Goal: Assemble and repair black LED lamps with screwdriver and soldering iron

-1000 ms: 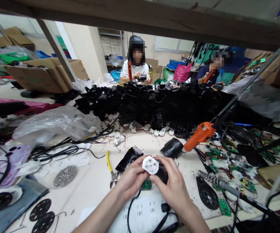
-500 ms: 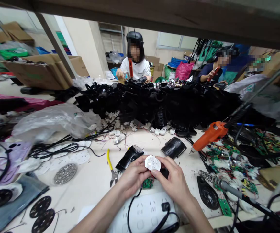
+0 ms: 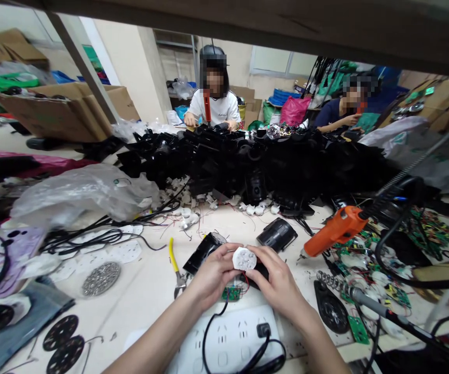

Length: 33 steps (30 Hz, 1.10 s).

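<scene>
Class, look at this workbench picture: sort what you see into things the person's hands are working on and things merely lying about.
In hand:
left hand
right hand
white round part, held between both
black housing beneath it
small green circuit board

Lying about:
yellow-handled pliers
orange screwdriver
white power strip
metal disc

bare bench (image 3: 146,291) left, pliers (image 3: 176,265) nr

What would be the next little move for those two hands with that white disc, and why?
Probably press the white disc down onto the black housing under it. Both the left hand and right hand pinch the disc by its rim right above the housing, and red wires run down to a green board below, so it looks lined up for seating.
</scene>
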Motion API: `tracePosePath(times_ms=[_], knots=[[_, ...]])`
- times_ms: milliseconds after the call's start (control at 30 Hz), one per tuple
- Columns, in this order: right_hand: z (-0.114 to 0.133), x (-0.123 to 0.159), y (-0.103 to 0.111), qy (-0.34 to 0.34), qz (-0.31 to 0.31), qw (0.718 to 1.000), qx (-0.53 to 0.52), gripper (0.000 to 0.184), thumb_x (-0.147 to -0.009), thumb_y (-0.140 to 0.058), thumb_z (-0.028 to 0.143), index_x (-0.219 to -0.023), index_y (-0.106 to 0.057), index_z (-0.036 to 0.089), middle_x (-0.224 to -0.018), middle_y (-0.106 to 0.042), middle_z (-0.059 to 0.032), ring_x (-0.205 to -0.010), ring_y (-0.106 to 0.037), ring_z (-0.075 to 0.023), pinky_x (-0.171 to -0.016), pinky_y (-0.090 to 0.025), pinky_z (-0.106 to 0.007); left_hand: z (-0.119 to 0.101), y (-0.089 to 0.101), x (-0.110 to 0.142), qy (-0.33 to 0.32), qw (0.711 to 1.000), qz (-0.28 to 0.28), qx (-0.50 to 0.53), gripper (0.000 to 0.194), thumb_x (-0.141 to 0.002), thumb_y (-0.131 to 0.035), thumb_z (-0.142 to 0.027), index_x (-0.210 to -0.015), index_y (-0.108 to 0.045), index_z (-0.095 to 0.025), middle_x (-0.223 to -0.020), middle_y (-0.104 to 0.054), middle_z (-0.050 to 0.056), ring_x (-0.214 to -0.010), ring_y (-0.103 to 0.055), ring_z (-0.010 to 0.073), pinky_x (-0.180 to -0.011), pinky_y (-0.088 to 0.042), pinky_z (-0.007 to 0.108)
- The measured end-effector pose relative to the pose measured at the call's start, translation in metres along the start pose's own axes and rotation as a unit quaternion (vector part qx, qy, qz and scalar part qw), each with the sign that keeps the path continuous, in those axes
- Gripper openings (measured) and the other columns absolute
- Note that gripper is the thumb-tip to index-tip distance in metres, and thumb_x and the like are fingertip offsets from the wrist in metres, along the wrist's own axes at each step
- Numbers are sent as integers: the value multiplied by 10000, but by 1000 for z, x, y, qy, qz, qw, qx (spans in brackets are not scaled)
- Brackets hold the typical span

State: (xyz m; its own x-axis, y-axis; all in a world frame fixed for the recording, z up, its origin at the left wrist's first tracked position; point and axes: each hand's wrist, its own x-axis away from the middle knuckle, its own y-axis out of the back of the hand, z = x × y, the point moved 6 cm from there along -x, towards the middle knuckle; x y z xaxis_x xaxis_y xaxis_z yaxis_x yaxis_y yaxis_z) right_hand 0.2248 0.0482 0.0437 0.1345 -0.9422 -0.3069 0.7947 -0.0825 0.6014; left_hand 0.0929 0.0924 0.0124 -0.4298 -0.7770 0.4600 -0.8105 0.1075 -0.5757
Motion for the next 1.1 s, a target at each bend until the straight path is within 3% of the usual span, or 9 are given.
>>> tracePosePath(times_ms=[433,1100], knots=[[-3,3,-1,24,-4,999,35,405,-950,-508,150,-1344,-473,234,-1216,-568,-89,-1150,-522,-234,-1010,-465,-423,2,-1,-6,10,1000,-15,-15,323,-662,-585,76,-914,-646,-117,-827,-727,81,-771,-683,153,-737,-547,234],[4,3,3,0,-5,999,36,370,-970,-502,222,-1340,-516,240,-1217,-600,-103,-1148,-562,-256,-990,-492,-460,3,-1,-5,24,1000,4,18,269,-673,-591,65,-845,-705,-108,-874,-684,66,-806,-666,165,-760,-569,275]])
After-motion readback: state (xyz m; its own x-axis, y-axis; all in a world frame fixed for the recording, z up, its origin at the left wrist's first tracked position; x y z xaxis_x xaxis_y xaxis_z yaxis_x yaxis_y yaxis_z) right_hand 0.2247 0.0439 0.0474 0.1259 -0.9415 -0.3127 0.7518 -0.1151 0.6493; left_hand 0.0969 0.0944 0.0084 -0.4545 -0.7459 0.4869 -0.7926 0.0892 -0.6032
